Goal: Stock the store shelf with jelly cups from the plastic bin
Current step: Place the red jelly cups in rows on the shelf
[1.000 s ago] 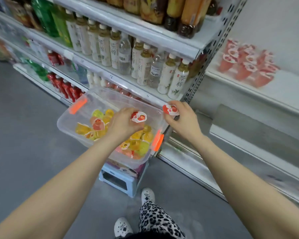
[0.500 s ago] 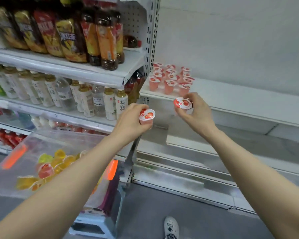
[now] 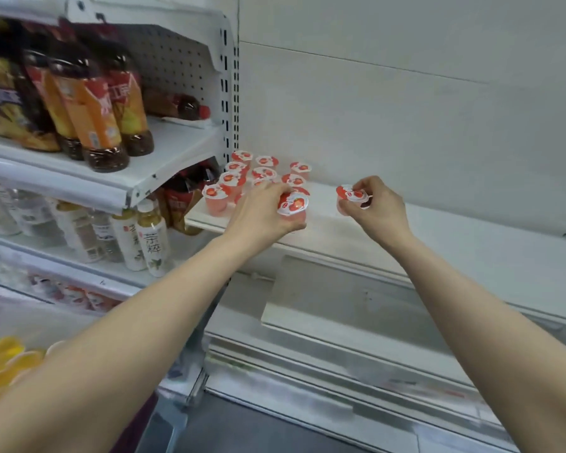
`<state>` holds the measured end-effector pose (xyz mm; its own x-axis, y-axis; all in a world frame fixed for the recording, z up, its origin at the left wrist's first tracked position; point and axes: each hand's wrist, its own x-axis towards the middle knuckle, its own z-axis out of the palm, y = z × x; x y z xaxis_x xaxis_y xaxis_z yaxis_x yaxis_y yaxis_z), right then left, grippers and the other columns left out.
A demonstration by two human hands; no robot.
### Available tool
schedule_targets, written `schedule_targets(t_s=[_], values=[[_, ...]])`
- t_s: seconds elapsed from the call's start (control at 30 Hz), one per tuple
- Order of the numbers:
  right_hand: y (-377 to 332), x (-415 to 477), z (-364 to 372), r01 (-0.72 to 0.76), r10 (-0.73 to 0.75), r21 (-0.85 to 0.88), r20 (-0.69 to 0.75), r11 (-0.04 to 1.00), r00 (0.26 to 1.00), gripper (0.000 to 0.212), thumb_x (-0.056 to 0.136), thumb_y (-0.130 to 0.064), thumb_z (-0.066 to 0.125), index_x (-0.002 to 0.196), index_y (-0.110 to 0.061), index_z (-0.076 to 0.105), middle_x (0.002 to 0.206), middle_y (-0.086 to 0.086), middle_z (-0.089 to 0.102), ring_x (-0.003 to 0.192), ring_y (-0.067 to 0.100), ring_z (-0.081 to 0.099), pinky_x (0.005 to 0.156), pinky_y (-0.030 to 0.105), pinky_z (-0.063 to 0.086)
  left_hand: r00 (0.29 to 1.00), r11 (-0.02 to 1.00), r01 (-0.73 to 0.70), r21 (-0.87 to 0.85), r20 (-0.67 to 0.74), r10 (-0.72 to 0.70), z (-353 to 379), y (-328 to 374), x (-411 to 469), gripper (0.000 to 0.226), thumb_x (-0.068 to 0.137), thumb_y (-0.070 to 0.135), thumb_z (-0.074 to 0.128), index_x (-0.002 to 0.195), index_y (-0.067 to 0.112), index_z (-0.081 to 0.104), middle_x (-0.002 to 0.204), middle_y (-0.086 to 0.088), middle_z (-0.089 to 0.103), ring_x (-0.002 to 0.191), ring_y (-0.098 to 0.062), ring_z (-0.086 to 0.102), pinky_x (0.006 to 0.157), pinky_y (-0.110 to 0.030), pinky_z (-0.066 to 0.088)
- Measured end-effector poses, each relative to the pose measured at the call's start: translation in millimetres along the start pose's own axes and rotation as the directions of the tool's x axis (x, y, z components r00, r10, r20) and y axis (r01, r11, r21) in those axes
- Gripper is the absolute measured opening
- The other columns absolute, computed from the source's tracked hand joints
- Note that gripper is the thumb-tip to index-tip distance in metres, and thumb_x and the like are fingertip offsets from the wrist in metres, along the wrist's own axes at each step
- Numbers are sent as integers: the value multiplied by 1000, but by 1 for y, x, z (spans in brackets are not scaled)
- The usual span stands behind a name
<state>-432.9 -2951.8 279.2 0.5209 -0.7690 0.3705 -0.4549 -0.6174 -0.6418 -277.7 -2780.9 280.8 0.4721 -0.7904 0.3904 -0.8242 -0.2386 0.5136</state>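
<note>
Two jelly cups arriving at the white shelf (image 3: 438, 230). The left hand (image 3: 262, 214) curls fingers and thumb round the first jelly cup (image 3: 293, 206), lid upward, at the front edge just beside the stocked cups (image 3: 262, 173) clustered at the shelf's left end. The right hand (image 3: 378, 207) pinches the second jelly cup (image 3: 350, 197) at its rim, apart to the right, probably to extend the row. Each cup is translucent pink under a red-and-white fruit-printed foil lid.
</note>
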Motion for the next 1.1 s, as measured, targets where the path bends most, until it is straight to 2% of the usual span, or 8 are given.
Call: schedule_targets(t_s=[0.27,0.47,0.73,0.87,0.97,1.03,1.1], values=[[43,78,37,5,-7,16,104,1000,995,33,81,-40,72,103,-20,59,100,-4,67,90,19,62,78,34,49,997,993,47,108,-61,-41,39,13,59,61,69,57,70,120,25,64,114,0,65,108,-23,56,87,-30,40],[61,118,67,25,-27,17,171,1000,985,34,82,-33,72,108,-15,60,104,2,68,94,23,63,82,38,51,996,980,82,181,-48,-74,53,12,83,56,73,61,64,121,31,61,118,4,63,109,-21,55,83,-29,37],[73,150,91,25,-36,73,154,997,987,36,85,-46,69,105,-17,60,103,0,67,93,21,62,83,42,50,996,977,88,193,-17,-87,56,15,100,52,78,54,65,124,31,60,122,5,63,114,-21,49,88,-28,34],[77,154,93,76,-86,69,148,995,985,32,87,-42,68,105,-18,59,102,-2,65,90,18,62,81,36,50,997,979,79,185,-29,-75,65,12,112,47,76,53,63,115,27,65,111,2,67,109,-23,54,92,-32,40],[83,154,87,147,-155,56,201,988,967,29,88,-35,68,109,-18,58,101,-5,60,89,14,57,76,26,41,999,974,51,221,-14,-49,75,11,125,45,73,50,59,110,24,66,102,2,67,99,-26,57,86,-37,44],[89,156,81,219,-213,2,247,976,945,30,89,-31,67,116,-20,60,108,-4,60,97,15,56,81,24,38,999,969,35,243,12,-39,82,11,134,40,76,44,62,108,22,65,101,0,67,96,-28,56,84,-38,45],[96,160,74,318,-289,-71,268,945,919,34,89,-25,66,123,-19,61,119,1,61,109,22,56,88,26,39,998,962,29,270,53,-45,89,10,142,40,77,43,61,111,22,63,105,0,66,100,-28,55,86,-38,45]])
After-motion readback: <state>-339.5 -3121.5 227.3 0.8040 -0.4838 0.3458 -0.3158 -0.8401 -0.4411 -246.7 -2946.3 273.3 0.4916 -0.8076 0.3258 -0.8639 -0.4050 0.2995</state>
